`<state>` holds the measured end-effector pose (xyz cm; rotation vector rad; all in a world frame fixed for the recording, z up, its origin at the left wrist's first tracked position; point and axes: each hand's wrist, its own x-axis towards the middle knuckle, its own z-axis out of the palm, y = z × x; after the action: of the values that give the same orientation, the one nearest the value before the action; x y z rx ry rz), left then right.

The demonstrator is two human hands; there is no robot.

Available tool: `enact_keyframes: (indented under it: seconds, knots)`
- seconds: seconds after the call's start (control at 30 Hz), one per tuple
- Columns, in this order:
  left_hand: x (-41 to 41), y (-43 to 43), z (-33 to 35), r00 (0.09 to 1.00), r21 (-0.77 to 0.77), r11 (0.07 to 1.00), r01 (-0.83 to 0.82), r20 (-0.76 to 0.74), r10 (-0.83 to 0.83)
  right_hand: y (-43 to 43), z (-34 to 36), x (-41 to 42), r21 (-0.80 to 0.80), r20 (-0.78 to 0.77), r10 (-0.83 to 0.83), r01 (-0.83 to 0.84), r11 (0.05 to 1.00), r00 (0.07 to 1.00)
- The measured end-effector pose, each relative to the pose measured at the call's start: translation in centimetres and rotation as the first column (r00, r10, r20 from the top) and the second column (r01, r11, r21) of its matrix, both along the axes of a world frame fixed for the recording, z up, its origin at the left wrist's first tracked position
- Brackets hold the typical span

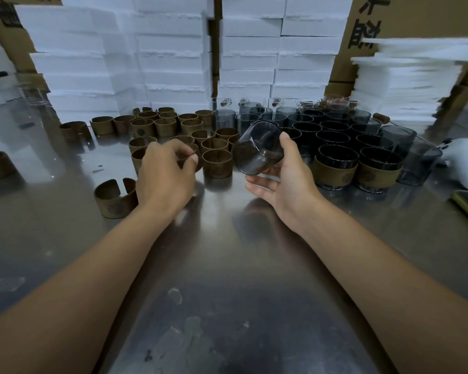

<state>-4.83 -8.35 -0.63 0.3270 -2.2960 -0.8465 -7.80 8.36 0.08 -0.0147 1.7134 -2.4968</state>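
My right hand [284, 176] holds a smoky grey glass cup [258, 152] tilted on its side above the steel table, thumb on its upper wall and fingers under it. My left hand [164, 174] has its fingers curled round a brown split sleeve [191, 157] among several brown sleeves [216, 163] standing on the table. The sleeve is mostly hidden by my fingers. To the right stand several grey glass cups [333, 139], two of them wearing brown sleeves [335, 171].
Stacks of white foam boxes [173, 63] wall off the back, with cardboard cartons [405, 17] behind. A pile of white foam sheets [405, 85] sits back right. A white tool [462, 160] lies at the right edge. One loose sleeve [115, 198] stands near my left wrist on the steel table [227, 265].
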Motion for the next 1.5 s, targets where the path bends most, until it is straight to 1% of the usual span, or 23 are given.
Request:
enact_keyframes:
  seconds: [0.1,0.2,0.3,0.43,0.57,0.63,0.8,0.83,0.93,1.1,1.23,1.37,1.5]
  knots:
    - [0.2,0.9,0.7,0.982,0.06,0.991,0.116,-0.157,-0.105,0.0,0.0,0.0,0.024,0.006,0.014,-0.014,1.0,1.0]
    - [0.5,1.9,1.2,0.929,0.105,0.957,0.269,-0.29,-0.23,-0.1,0.0,0.1,0.048,0.017,0.027,-0.028,0.998,0.999]
    - [0.8,2.5,1.3,0.884,0.12,0.911,0.393,-0.323,-0.339,-0.2,-0.1,0.2,0.063,0.011,0.045,-0.046,0.997,0.999]
    - [1.4,3.3,1.3,0.816,0.012,0.866,0.501,-0.339,-0.468,-0.1,-0.1,0.4,0.085,-0.011,0.078,-0.077,0.993,0.997]
    - [1.9,3.7,1.5,0.787,-0.046,0.863,0.503,-0.39,-0.479,-0.2,0.1,0.5,0.067,-0.045,0.143,-0.139,0.988,0.989]
    - [2.0,3.9,1.6,0.779,-0.072,0.867,0.493,-0.406,-0.477,-0.4,0.2,0.6,0.025,-0.049,0.173,-0.172,0.985,0.984]
    - [2.4,4.0,1.8,0.748,-0.214,0.858,0.468,-0.422,-0.513,-0.5,0.5,0.8,-0.222,0.005,0.223,-0.216,0.951,0.975]
    - [2.4,4.0,1.8,0.754,-0.205,0.857,0.473,-0.409,-0.514,-0.4,0.5,0.8,-0.259,0.011,0.23,-0.219,0.941,0.973]
    - [2.5,4.2,1.8,0.79,-0.107,0.859,0.5,-0.351,-0.503,-0.1,0.5,0.9,-0.323,0.022,0.245,-0.225,0.919,0.969]
    - [2.5,4.2,1.8,0.803,-0.091,0.855,0.511,-0.303,-0.512,0.0,0.8,1.1,-0.325,0.049,0.257,-0.228,0.918,0.965]
    - [2.4,4.0,1.8,0.805,0.0,0.848,0.53,-0.312,-0.504,0.1,0.9,1.1,-0.299,0.066,0.279,-0.248,0.922,0.958]
    - [2.2,4.0,1.6,0.78,0.1,0.8,0.592,-0.321,-0.537,0.1,0.9,1.2,-0.221,0.039,0.323,-0.307,0.926,0.946]
    - [2.1,4.0,1.4,0.775,0.111,0.792,0.6,-0.323,-0.542,0.0,0.8,1.2,-0.194,0.001,0.36,-0.353,0.915,0.933]
